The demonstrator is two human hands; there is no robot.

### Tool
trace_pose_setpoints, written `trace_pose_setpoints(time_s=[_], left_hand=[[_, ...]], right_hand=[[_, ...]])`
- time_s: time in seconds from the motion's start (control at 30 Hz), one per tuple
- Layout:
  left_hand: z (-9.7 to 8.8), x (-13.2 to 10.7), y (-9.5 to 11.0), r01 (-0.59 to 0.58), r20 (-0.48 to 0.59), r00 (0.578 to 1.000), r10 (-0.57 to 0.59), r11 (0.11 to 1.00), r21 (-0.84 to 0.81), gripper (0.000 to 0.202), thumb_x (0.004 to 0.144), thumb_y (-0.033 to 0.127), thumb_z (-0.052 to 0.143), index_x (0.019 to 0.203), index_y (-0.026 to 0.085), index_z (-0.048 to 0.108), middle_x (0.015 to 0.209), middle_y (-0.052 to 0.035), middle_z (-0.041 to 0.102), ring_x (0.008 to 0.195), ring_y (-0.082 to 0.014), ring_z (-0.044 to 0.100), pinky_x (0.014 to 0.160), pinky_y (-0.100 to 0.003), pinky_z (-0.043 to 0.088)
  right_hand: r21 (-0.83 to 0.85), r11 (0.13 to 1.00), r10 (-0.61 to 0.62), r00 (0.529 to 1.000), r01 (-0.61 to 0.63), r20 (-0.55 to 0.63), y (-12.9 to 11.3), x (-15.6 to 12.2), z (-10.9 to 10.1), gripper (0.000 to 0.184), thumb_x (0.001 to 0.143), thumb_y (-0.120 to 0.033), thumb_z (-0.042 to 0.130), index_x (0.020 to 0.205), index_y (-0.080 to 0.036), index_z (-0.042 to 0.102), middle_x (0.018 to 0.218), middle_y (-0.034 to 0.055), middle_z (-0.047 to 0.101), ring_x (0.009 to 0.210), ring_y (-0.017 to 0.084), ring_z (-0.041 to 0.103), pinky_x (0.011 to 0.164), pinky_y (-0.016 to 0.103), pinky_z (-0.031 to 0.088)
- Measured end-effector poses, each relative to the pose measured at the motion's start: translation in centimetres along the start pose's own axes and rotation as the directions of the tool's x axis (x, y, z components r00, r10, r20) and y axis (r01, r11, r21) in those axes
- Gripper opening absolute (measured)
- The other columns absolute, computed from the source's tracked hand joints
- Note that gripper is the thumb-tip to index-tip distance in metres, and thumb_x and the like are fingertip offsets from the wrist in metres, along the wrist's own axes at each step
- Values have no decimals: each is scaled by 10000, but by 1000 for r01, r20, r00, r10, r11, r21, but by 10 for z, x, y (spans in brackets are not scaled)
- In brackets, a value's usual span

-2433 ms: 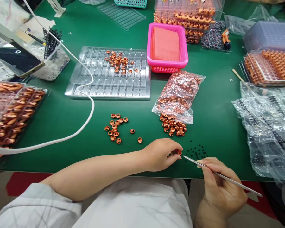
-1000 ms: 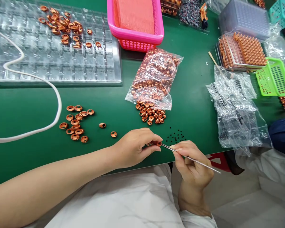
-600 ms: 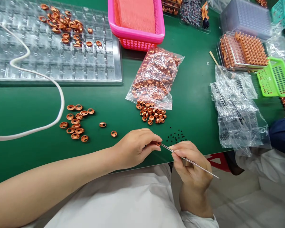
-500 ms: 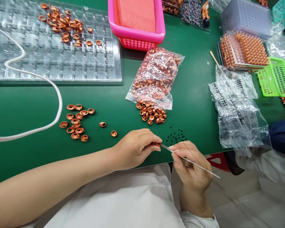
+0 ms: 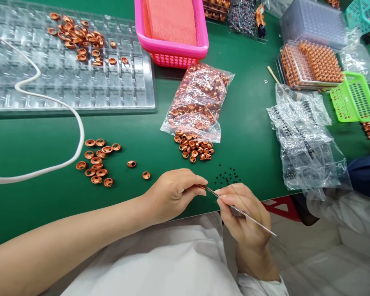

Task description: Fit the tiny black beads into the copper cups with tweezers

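My left hand (image 5: pixel 176 192) is closed, pinching a small copper-coloured ring (image 5: pixel 202 186) between thumb and fingertips. In my right hand (image 5: pixel 246 213) is a thin metal rod (image 5: pixel 253 220), gripped like a pen, its tip at the ring; whether it enters the ring's hole cannot be made out. Tiny black dots (image 5: pixel 226 176) lie scattered on the green table just beyond my right fingers. A pile of similar copper rings (image 5: pixel 193 147) spills from the mouth of a clear bag (image 5: pixel 200 96). More loose rings (image 5: pixel 96 160) lie to the left of my left hand.
A clear plastic tray (image 5: pixel 111 88) with a heap of copper rings is at the far left, a white cable (image 5: pixel 61 102) crossing it. Behind the bag stands a pink basket (image 5: pixel 172 51). Crumpled plastic bags (image 5: pixel 305 144), a green basket (image 5: pixel 354 96) and a seated person's dark sleeve (image 5: pixel 365 176) are at right.
The rod has turned a little, its rear end now lower and further left. My right hand has shifted slightly left. The whole view has moved slightly; my left hand keeps its pinch.
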State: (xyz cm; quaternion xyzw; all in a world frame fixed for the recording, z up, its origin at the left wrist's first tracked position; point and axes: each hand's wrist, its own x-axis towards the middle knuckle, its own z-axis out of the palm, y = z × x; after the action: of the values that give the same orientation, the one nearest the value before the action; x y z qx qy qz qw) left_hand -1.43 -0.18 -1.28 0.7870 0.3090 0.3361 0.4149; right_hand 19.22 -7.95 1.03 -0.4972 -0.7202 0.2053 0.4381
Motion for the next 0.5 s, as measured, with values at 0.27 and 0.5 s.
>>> trace_pose_setpoints(time_s=[0.27, 0.5], left_hand=[[2, -2, -2, -37, -27, 999, 36, 998, -50, 72, 932, 112, 710, 1002, 124, 724, 804, -30, 772, 711, -138, 699, 703, -220, 544], [-2, 2, 1, 100, 56, 994, -95, 991, -91, 120, 916, 92, 720, 1021, 138, 753, 857, -17, 795, 741, -114, 739, 713, -173, 551]], right_hand=[[-25, 998, -50, 998, 51, 27, -3, 1, 0, 334, 867, 21, 662, 1146, -159, 641, 1023, 94, 745, 921, 192, 718, 779, 359, 627], [43, 999, -31, 1000, 31, 3, 2, 3, -3, 360, 850, 46, 672, 1144, -160, 643, 1017, 83, 738, 915, 181, 720, 791, 351, 616]])
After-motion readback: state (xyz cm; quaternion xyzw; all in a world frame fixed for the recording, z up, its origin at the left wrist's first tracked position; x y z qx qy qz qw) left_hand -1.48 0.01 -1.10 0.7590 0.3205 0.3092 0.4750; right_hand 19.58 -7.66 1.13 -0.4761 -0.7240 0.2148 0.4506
